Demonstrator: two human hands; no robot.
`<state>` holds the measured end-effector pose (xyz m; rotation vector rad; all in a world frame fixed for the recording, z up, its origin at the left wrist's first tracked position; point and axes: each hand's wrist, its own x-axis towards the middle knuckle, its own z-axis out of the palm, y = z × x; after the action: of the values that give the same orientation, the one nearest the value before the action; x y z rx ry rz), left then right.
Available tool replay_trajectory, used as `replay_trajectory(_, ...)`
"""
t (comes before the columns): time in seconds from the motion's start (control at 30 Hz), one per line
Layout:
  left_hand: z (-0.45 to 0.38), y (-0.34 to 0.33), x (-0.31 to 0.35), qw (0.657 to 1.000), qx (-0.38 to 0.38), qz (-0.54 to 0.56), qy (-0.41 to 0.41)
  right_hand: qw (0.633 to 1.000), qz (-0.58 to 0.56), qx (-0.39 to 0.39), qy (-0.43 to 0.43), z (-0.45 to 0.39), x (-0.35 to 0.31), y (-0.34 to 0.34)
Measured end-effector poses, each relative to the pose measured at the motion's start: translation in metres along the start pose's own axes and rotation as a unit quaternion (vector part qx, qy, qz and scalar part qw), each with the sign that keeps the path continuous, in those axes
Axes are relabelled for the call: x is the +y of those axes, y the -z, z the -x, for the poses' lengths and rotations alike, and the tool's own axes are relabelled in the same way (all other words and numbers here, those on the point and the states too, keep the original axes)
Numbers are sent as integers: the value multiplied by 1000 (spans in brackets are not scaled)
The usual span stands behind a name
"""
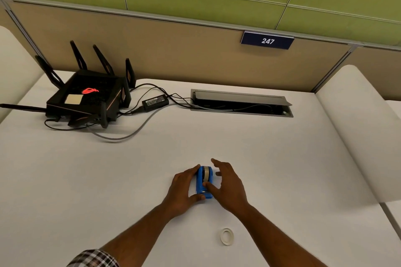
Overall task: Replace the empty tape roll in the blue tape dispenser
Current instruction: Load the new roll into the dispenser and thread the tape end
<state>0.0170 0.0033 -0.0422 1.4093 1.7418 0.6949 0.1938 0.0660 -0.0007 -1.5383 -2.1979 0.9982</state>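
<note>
The blue tape dispenser (204, 182) sits mid-desk (108, 180), the left hand (184, 188) cupped against its side, thumb at the near end; the right hand (227, 184) is spread, thumb on top. Prob. light, stiff plastic, so hold the flanks (cutter end likely sharp). Count: 1 dispenser w/ a roll seated, 1 loose tape ring (227, 236) near the right forearm.

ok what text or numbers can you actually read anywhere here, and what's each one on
"247": white digits on the dark blue sign on the partition.
Power adapter label: print too small to read.
Router: a glowing red logo, no readable words.
Blue tape dispenser: no legible text.
</note>
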Motion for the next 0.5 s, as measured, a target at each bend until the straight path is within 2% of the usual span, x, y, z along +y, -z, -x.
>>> replay_trajectory(0.13, -3, 7, 0, 1000, -15, 5, -6, 995, -37, 77, -47, 14, -10, -1)
replay_trajectory(0.23, -11, 19, 6, 999, -37, 13, -19, 975, -127, 96, -157, 16, -20, -1)
replay_trajectory(0.3, -17, 25, 13, 999, -37, 21, -27, 947, -211, 67, -233, 14, -26, 1)
replay_trajectory(0.4, -26, 29, 27, 998, -36, 16, -53, 903, -305, 7, -303, 9, -35, 6)
replay_trajectory(0.5, -32, 27, 35, 998, -24, 1, -60, 870, -358, 3, -340, 4, -42, 11)
